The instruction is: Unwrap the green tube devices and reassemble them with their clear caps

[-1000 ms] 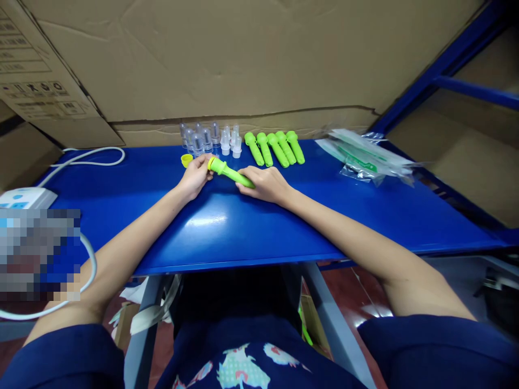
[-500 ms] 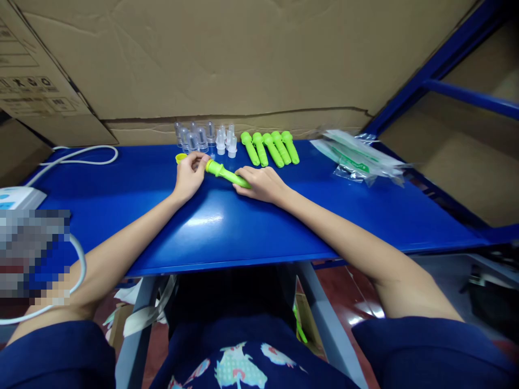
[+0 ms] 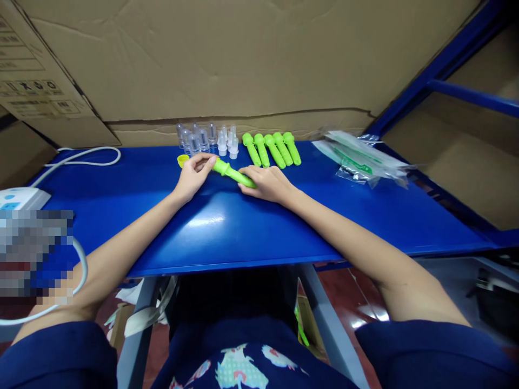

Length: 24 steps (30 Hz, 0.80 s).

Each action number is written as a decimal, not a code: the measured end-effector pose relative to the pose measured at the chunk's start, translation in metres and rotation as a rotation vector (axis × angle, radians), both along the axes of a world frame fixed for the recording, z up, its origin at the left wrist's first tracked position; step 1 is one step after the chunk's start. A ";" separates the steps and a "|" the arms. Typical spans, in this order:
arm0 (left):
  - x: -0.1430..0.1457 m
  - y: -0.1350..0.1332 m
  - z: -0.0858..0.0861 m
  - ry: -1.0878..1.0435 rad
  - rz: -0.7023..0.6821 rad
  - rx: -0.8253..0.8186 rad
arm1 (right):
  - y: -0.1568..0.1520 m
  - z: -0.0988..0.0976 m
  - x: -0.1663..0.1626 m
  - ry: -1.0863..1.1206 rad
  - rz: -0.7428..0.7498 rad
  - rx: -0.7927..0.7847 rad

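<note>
A bright green plastic tube [image 3: 233, 173] lies slanted on the blue table [image 3: 227, 221], held at both ends. My left hand [image 3: 194, 174] pinches its upper left end with curled fingers. My right hand [image 3: 267, 183] is closed over its lower right end and rests on the table. A small yellow cap [image 3: 183, 160] sits just left of my left hand. Behind the hands stand several clear small vials [image 3: 198, 138] and white nozzle pieces [image 3: 227, 141]. A row of several more green tubes [image 3: 272, 149] lies to their right.
Clear plastic bags [image 3: 357, 159] lie at the back right. A white cable [image 3: 87, 156] and a white device [image 3: 18, 197] sit at the left. Cardboard boxes [image 3: 227, 59] wall off the back. A blue metal frame [image 3: 454, 70] rises at the right.
My left fingers have shifted slightly along the tube's end; both hands and the tube stay in nearly the same place.
</note>
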<state>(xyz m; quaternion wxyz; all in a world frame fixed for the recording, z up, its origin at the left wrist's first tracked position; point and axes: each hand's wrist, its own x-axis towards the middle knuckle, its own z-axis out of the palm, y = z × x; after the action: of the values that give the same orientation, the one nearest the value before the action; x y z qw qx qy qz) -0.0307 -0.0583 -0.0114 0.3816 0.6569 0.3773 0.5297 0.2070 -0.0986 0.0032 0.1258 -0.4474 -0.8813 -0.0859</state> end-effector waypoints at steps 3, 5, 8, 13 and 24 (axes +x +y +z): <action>0.002 -0.004 0.003 0.052 -0.035 0.032 | -0.002 0.001 -0.002 -0.002 -0.012 -0.019; 0.002 -0.007 0.005 0.082 -0.050 0.044 | -0.004 0.001 -0.004 -0.002 -0.033 -0.030; 0.003 -0.010 0.005 0.090 -0.055 0.050 | -0.008 0.001 -0.007 0.019 -0.048 -0.053; 0.007 -0.017 0.010 0.073 -0.087 0.084 | -0.013 0.002 -0.010 0.085 -0.059 -0.062; 0.057 0.007 0.005 -0.031 -0.051 0.195 | -0.009 -0.006 -0.020 0.405 -0.164 -0.168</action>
<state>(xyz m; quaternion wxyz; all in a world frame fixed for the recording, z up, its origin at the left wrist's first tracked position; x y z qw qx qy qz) 0.0262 -0.0518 -0.0066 0.3349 0.6921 0.3009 0.5642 0.1870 -0.1080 -0.0030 0.2550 -0.5345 -0.8028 0.0691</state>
